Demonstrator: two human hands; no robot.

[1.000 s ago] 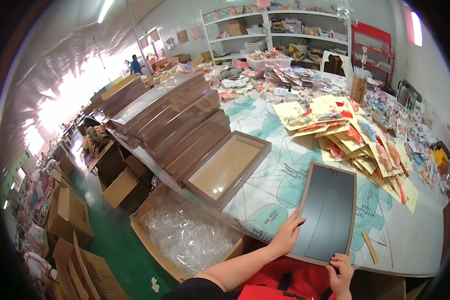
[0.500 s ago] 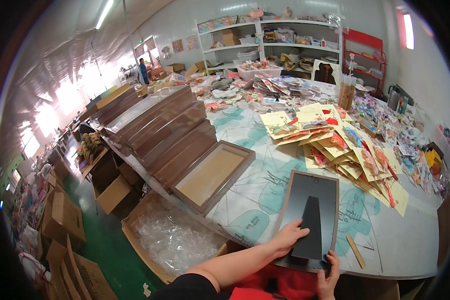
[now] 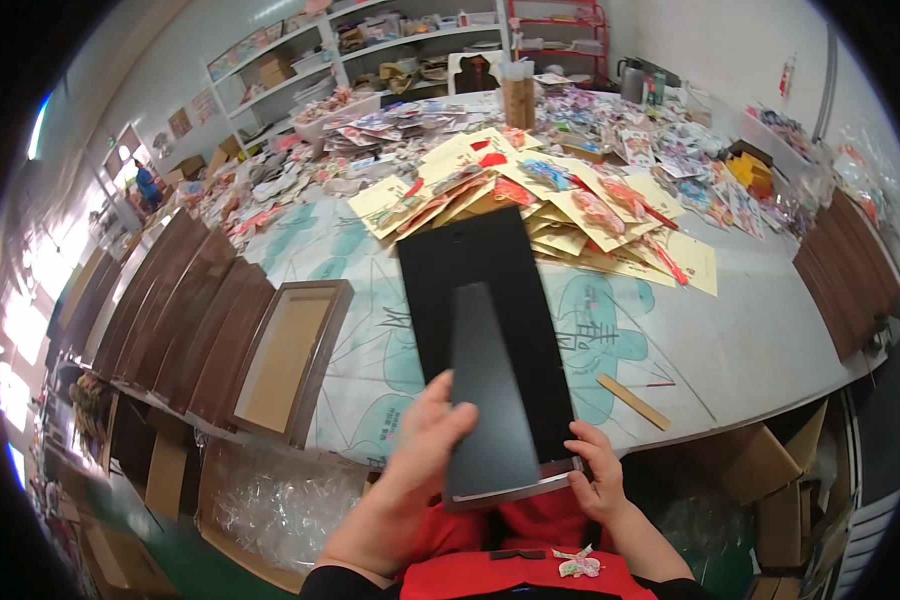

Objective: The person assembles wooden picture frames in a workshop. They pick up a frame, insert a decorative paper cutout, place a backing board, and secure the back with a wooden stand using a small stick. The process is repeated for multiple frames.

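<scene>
A brown picture frame (image 3: 430, 270) shows me its black back, raised off the table's front edge with its top end away from me. Its long tapered easel stand (image 3: 490, 400) lies along the lower middle of that back. My left hand (image 3: 420, 440) closes on the left edge of the frame's lower end, its thumb over the stand. With fingers bent round the lower right corner, my right hand (image 3: 598, 472) grips the frame too. Just beyond it is a heap of cream cards (image 3: 590, 215) with red and coloured ornaments. An empty-looking shallow brown frame (image 3: 295, 350) rests to the left.
Stacked brown frames (image 3: 170, 310) line the table's left, with more (image 3: 850, 270) at its right edge. A thin wooden strip (image 3: 633, 402) lies right of my hands. A carton of clear plastic wrap (image 3: 285, 500) stands below left. Packets cover the far tabletop (image 3: 760, 330).
The frame has come up off the table and tilted, its back now darker. My view has swung right, bringing the right-hand stack of frames into sight. Both hands keep hold.
</scene>
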